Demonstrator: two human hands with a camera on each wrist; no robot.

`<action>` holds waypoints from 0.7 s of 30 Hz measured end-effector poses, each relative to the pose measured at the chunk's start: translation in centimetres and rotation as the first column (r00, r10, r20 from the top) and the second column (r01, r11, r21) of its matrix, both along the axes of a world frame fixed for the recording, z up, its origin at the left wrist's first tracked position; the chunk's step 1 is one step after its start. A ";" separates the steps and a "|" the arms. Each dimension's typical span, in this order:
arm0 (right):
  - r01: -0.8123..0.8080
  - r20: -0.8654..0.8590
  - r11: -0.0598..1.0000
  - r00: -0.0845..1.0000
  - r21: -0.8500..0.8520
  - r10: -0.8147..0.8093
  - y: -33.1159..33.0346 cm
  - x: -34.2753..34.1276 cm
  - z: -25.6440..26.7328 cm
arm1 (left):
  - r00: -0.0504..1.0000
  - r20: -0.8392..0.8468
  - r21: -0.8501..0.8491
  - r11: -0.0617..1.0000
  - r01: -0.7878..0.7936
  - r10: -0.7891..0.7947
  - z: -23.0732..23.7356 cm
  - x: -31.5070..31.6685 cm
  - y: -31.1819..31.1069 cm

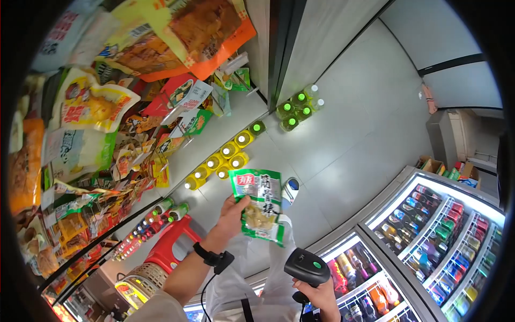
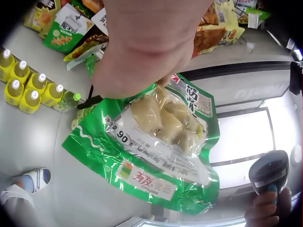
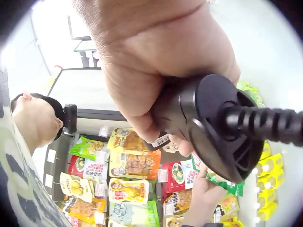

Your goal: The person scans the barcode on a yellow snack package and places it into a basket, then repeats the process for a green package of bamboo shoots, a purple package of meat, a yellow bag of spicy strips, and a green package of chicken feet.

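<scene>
My left hand (image 1: 230,216) holds a green and white snack bag (image 1: 258,214) by its left edge, thumb on its front. Pale food pieces show through the bag's clear window (image 2: 163,120), and "90" is printed beside it in the left wrist view. In my right hand (image 1: 321,296) is a black handheld barcode scanner (image 1: 306,265), gripped by its handle, with its head pointing up and to the left, apart from the bag. The scanner's ribbed cable end (image 3: 265,124) juts toward the camera in the right wrist view, where the fingers are partly hidden behind the handle.
Hanging snack packs (image 1: 91,102) fill a rack on the left. Yellow bottles (image 1: 228,150) and green-capped bottles (image 1: 289,122) line the floor along it. A red stool (image 1: 174,241) stands lower left, near a basket (image 1: 142,276). Lit drink coolers (image 1: 429,231) stand at right.
</scene>
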State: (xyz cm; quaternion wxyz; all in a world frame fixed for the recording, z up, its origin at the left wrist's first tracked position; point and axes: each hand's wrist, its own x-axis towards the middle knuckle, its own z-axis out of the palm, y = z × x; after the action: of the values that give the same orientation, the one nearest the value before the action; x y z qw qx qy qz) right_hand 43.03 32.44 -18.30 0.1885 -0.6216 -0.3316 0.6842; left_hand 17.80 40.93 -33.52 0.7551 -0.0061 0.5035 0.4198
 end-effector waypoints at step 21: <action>-0.264 -0.045 0.807 0.940 0.528 0.338 1.2 -8.5 19.2 | 0.756 0.577 0.079 0.900 -0.429 0.310 24.3 -9.3 -10.0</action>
State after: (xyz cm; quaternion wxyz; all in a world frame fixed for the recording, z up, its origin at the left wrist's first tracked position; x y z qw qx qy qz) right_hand 34.57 33.64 0.88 0.2587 -0.4395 -0.5829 0.6325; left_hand 8.50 30.94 -9.21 0.7653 -0.1479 0.2066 0.5913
